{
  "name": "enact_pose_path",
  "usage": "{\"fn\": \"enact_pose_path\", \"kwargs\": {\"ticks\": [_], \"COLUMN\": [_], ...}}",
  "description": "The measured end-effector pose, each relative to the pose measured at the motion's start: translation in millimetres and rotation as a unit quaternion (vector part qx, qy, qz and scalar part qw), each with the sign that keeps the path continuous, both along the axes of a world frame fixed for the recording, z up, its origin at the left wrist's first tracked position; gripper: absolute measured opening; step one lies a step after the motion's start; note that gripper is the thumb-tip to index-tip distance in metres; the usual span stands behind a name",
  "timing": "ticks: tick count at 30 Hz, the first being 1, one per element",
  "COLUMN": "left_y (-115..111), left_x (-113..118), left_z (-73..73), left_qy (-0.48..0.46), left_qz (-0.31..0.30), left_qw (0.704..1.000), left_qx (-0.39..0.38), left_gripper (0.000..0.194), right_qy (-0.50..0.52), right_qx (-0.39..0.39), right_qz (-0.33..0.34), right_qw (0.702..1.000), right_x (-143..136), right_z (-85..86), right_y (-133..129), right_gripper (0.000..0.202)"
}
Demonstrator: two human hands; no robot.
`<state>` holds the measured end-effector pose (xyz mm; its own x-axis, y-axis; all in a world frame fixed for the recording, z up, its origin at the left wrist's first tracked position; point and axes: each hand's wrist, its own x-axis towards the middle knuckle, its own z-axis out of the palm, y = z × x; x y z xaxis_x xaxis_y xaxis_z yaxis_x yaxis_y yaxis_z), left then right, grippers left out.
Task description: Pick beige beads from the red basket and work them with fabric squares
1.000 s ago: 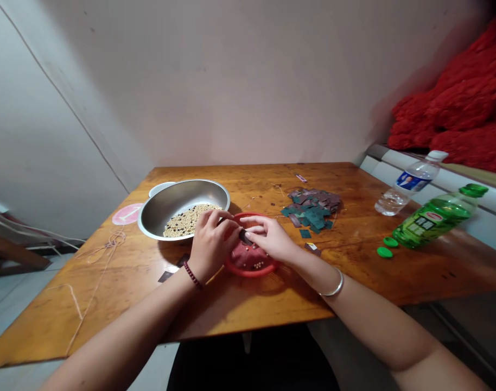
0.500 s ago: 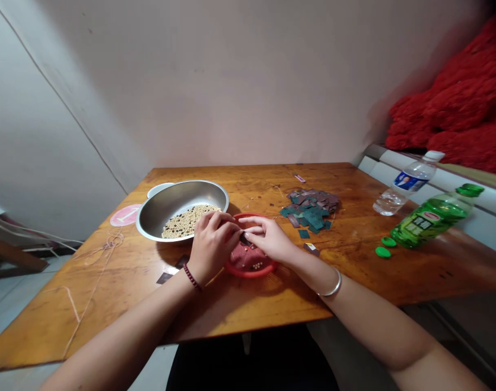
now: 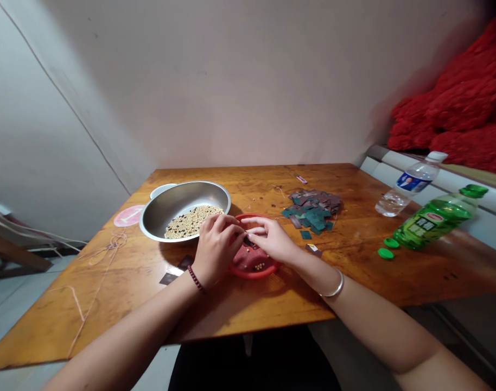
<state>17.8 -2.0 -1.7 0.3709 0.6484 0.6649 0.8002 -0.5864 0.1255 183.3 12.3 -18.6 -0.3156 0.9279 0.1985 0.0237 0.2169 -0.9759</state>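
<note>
My left hand (image 3: 219, 244) and my right hand (image 3: 272, 239) meet fingertip to fingertip above a red plastic basket (image 3: 254, 275). Pinched between them is a small dark piece (image 3: 247, 239), mostly covered by the fingers. Several pale beads (image 3: 259, 266) lie in the near part of the basket. Just left of my left hand, a steel bowl (image 3: 162, 212) leans at a tilt with many pale and dark beads (image 3: 195, 221) in it. A heap of dark green and brown square pieces (image 3: 313, 209) lies to the right of the basket.
A clear water bottle (image 3: 408, 184) and a green-labelled bottle (image 3: 435, 220) stand at the right, beside two green caps (image 3: 386, 253). Loose string (image 3: 109, 244) and a pink round disc (image 3: 128, 216) lie left on the wooden table (image 3: 121, 304). Red fluffy fabric (image 3: 468, 108) sits far right.
The whole view has shifted slightly, so things appear a little further right. Both hands stay together over the basket, with only small finger movement.
</note>
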Motion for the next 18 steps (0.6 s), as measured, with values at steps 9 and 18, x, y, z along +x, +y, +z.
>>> {"fn": "enact_pose_path", "kwargs": {"ticks": [9, 18], "left_y": [2.2, 1.7], "left_x": [-0.5, -1.3], "left_z": [-0.1, 2.0], "left_qy": [-0.017, -0.034], "left_qz": [0.0, -0.006], "left_qw": [1.0, 0.999], "left_qx": [-0.01, -0.005], "left_gripper": [0.014, 0.012], "right_qy": [-0.015, 0.006], "right_qx": [-0.021, -0.005], "right_qz": [-0.015, -0.014], "right_qw": [1.0, 1.0], "right_x": [-0.1, -0.3], "right_z": [3.0, 5.3], "right_y": [-2.5, -2.8], "right_gripper": [0.036, 0.036]}}
